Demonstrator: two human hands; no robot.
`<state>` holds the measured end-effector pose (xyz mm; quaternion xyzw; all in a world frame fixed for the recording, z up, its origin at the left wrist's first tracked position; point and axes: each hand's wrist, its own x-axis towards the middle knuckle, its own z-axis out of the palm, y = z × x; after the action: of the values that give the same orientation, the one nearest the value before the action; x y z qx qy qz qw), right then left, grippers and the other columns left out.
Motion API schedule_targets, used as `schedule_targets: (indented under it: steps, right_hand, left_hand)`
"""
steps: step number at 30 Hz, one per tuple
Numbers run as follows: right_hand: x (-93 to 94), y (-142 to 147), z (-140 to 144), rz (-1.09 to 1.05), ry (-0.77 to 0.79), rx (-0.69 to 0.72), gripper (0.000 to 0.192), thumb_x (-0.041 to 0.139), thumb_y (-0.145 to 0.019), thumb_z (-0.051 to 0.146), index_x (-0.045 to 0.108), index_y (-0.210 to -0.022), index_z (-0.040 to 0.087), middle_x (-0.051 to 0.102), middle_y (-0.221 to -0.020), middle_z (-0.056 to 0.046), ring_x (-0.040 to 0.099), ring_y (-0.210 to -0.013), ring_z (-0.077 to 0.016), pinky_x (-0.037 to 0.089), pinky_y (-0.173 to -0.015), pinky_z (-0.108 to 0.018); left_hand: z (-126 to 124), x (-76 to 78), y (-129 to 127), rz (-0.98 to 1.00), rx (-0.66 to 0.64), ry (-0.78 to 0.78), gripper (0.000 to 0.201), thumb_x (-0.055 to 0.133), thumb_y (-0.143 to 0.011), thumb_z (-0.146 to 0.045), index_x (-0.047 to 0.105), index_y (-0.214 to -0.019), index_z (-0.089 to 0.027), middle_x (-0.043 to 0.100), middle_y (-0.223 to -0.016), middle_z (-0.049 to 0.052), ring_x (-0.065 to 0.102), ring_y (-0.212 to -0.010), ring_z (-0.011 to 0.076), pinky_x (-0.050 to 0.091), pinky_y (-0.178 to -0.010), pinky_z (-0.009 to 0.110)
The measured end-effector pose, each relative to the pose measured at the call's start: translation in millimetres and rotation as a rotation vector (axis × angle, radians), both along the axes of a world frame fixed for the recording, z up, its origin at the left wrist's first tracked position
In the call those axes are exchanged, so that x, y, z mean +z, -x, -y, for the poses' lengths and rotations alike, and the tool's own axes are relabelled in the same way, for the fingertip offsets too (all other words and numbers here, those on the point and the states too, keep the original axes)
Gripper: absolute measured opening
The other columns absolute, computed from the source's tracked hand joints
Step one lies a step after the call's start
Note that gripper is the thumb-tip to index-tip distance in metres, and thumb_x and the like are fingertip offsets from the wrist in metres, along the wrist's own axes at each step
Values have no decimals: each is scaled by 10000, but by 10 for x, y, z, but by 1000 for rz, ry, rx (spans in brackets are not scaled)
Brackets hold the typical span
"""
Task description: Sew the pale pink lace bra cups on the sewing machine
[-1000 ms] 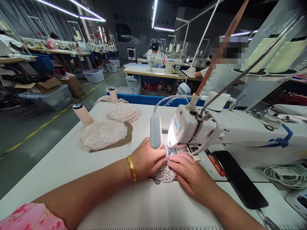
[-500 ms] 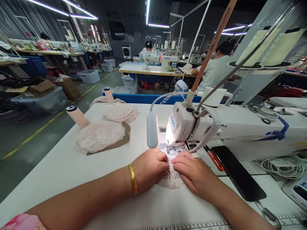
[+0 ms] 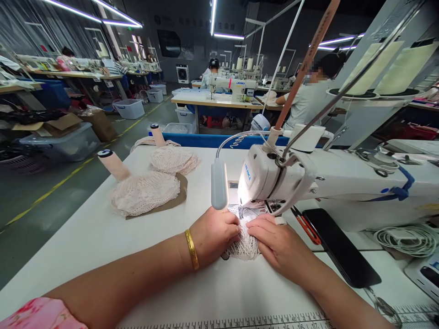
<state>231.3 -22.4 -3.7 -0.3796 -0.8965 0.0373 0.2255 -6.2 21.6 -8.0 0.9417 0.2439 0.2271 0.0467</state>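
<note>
A small gathered piece of white lace [image 3: 244, 246] lies under the needle area of the white sewing machine [image 3: 260, 178], its near edge on the table. My left hand [image 3: 214, 235], with a gold bangle at the wrist, has its fingers curled and pinching the left side of the lace. On the opposite side, my right hand [image 3: 279, 237] presses its closed fingers onto the lace, thumb tucked below. Both hands are close to the presser foot, and the needle tip is hard to make out. A lit lamp [image 3: 219, 185] hangs just left of the machine head.
Two lace piles [image 3: 146, 194] sit at the left, with thread cones [image 3: 113, 164] beside them. Right of the machine lie orange-handled snips [image 3: 307, 227] and a black phone [image 3: 341, 246]. A printed ruler [image 3: 240, 321] runs along the near edge. Co-workers sit farther back.
The lace has moved a little away from me, toward the needle, and its near edge sits farther in. My left hand has shifted slightly forward with it; both hands keep their hold.
</note>
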Motion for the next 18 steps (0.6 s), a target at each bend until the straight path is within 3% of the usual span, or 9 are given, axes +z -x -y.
schedule_targets:
  steps: [3, 8, 12, 18]
  right_hand:
    - [-39, -9, -17, 17, 5, -33, 382, 440, -916, -10, 653, -1118, 234, 757, -1119, -63, 674, -1031, -258, 542, -811, -403]
    - [-72, -20, -21, 25, 27, -91, 400, 435, -908, -3, 652, -1162, 218, 751, -1159, -78, 654, -1066, -291, 533, -726, -390]
    - [-30, -18, 8, -8, 2, -28, 403, 430, -924, -1, 649, -1174, 226, 753, -1093, -77, 646, -1047, -276, 520, -793, -407]
    - [54, -14, 64, 27, 49, 73, 321, 482, -965, 63, 681, -1111, 269, 723, -950, -46, 636, -880, -224, 481, -750, -360]
  left_hand:
    - [-55, -15, 12, -4, 19, -7, 134, 648, -969, -205, 781, -977, -195, 775, -1012, 37, 700, -874, 204, 510, -798, 394]
    - [-94, -25, 20, 27, 41, -41, 210, 566, -978, -144, 771, -970, -190, 776, -1023, 48, 699, -896, 219, 506, -852, 410]
    - [7, 13, 27, 49, -47, -39, 199, 586, -910, -98, 746, -974, -197, 757, -1098, 58, 680, -947, 221, 493, -877, 410]
    - [171, 48, 17, 21, -101, -18, 91, 649, -941, -172, 709, -886, -211, 753, -977, 32, 662, -889, 190, 450, -864, 387]
